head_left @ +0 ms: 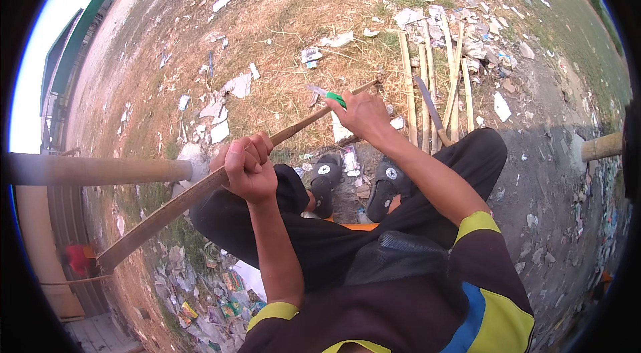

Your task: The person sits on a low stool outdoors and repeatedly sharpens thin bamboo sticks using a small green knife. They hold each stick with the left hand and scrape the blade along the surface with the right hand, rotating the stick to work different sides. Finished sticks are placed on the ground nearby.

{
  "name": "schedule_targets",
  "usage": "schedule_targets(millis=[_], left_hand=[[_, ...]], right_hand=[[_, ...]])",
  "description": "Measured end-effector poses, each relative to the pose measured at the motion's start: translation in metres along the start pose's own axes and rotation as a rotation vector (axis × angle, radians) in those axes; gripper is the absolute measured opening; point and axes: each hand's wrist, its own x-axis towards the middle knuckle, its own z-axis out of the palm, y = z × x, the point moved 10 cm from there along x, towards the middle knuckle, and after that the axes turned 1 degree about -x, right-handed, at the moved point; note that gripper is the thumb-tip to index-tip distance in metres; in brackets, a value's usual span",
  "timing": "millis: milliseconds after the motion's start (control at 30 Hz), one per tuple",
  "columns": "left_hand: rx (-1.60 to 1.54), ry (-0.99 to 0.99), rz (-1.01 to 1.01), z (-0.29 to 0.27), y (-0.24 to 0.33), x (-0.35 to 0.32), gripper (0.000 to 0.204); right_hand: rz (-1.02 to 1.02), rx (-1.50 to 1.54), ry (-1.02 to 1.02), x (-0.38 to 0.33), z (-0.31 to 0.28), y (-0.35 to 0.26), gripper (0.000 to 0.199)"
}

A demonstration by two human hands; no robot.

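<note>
A long split bamboo strip (pixel 163 214) slants across in front of me, from the lower left up to a thin tip beyond my right hand. My left hand (pixel 250 167) is closed round its middle, thumb on top. In my right hand (pixel 364 114) is a small green-handled cutter knife (pixel 335 98), its pale blade pointing away to the left over the strip. The right fingers are curled and partly hidden; they lie against the strip close to its far end. A large long-bladed knife (pixel 431 107) leans beside my right knee.
Several bamboo strips (pixel 407 86) lie on the ground ahead to the right. Thick bamboo poles flank me, one at the left (pixel 100 170) and one at the right (pixel 601 146). My sandalled feet (pixel 387 187) are between my bent knees. Paper litter (pixel 237 85) covers dry grass.
</note>
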Motion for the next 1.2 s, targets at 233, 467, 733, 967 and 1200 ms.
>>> schedule_targets(millis=[233,467,733,967,1200], left_hand=[[-0.087,-0.117,0.031,0.01,0.006,-0.001,0.042],[-0.082,-0.169,0.048,0.012,0.007,-0.001,0.042],[-0.063,-0.135,0.04,0.013,0.009,0.0,0.042],[-0.096,-0.101,0.035,0.006,0.005,0.0,0.043],[-0.097,-0.071,0.021,0.007,0.004,-0.001,0.043]], right_hand=[[0.204,0.62,-0.285,-0.05,0.001,-0.047,0.068],[0.171,0.589,-0.238,-0.064,-0.014,-0.063,0.066],[0.129,0.578,-0.222,-0.068,-0.01,-0.053,0.063],[0.175,0.484,-0.223,-0.054,0.012,-0.021,0.06],[0.261,0.384,-0.229,-0.047,0.037,0.016,0.062]])
